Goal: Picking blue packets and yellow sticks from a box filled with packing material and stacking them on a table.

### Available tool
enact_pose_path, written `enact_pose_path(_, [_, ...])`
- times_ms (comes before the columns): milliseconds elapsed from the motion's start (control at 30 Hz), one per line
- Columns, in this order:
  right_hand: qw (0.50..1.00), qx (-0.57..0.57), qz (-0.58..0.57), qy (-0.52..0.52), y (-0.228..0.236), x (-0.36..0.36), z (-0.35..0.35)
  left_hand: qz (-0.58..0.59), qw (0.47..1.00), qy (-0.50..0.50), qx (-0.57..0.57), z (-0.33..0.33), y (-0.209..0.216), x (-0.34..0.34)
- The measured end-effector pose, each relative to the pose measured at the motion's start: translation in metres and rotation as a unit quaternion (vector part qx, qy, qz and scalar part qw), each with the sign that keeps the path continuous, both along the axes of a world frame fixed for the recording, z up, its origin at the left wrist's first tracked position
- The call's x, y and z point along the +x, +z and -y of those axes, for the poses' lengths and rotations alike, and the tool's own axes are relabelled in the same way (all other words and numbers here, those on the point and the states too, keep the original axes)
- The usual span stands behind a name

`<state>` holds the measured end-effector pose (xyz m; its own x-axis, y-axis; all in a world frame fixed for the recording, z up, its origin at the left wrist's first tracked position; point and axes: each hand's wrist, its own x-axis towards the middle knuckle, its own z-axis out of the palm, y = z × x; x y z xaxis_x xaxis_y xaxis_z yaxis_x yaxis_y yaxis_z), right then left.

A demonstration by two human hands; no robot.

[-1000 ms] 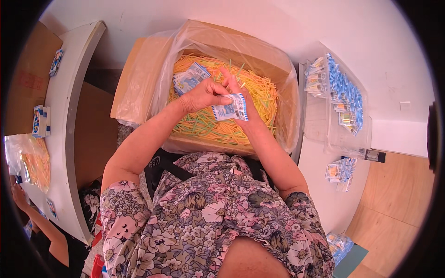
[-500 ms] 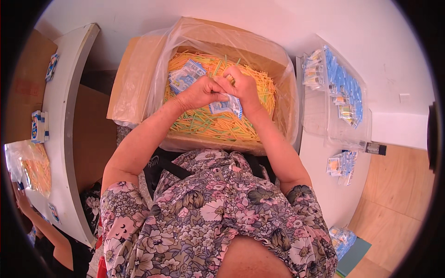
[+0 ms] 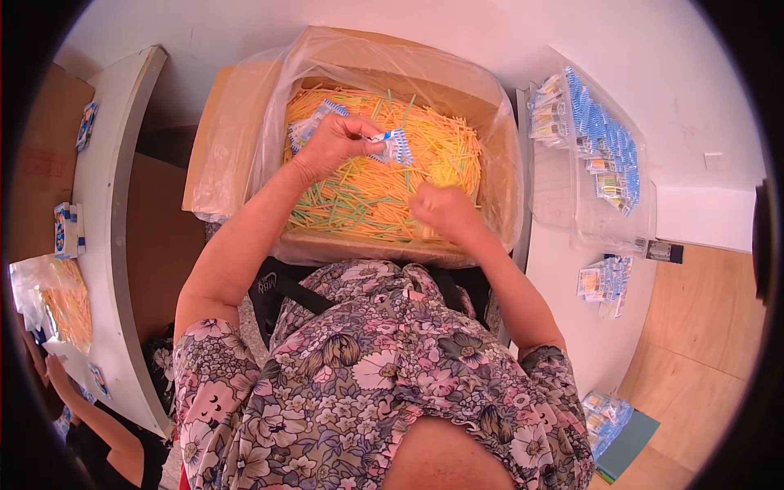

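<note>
My left hand [image 3: 335,149] pinches a small blue-and-white plastic packet [image 3: 396,147] at its edge, above the heap of thin sticks. Orange, yellow and green sticks [image 3: 359,200] fill a cardboard box [image 3: 500,131] lined with clear plastic. Another such packet [image 3: 320,117] lies on the heap, partly covered by my left hand. Lower and to the right, my right hand [image 3: 445,211] hangs over the sticks, blurred, its fingers curled in. What it holds, if anything, is hidden.
To the right stands a clear plastic tray [image 3: 563,196] with rows of filled packets; more packets [image 3: 604,279] lie beside it. At left, a white table [image 3: 114,245] bears a bag of sticks [image 3: 61,298]. A co-worker's arm [image 3: 98,425] shows at lower left.
My hands have come apart: the right moved down toward the sticks, while the left moved slightly up and left, keeping the packet. The co-worker's arm shifted a little.
</note>
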<state>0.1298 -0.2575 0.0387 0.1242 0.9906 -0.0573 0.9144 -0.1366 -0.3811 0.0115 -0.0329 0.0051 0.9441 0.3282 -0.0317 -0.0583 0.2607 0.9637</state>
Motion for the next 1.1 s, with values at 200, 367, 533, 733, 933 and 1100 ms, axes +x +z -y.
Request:
enact_pose_path(200, [0.876,0.207,-0.348,-0.261,0.061,0.01,-0.047,0.01,0.999,-0.011,0.04,0.003,0.005,-0.002])
enact_pose_path(367, [0.857,0.241,-0.381,-0.25,0.055,0.013,-0.064,0.004,0.998,-0.036,0.056,0.003,0.005,0.001])
enact_pose_path(533, [0.894,0.29,-0.245,-0.237,0.056,0.009,-0.072,0.005,0.997,-0.053,0.054,0.004,0.003,-0.001])
enact_pose_path(733, [0.924,0.292,-0.147,-0.198,0.059,0.0,-0.078,-0.017,0.999,-0.036,0.021,0.005,0.003,-0.001])
enact_pose_path(933, [0.95,0.272,-0.12,-0.101,0.059,0.001,-0.077,-0.027,0.999,-0.028,-0.001,0.007,0.004,-0.002])
enact_pose_path(1100, [0.906,0.269,-0.283,-0.165,0.058,-0.002,-0.066,-0.047,0.998,-0.026,-0.019,0.005,0.003,-0.005])
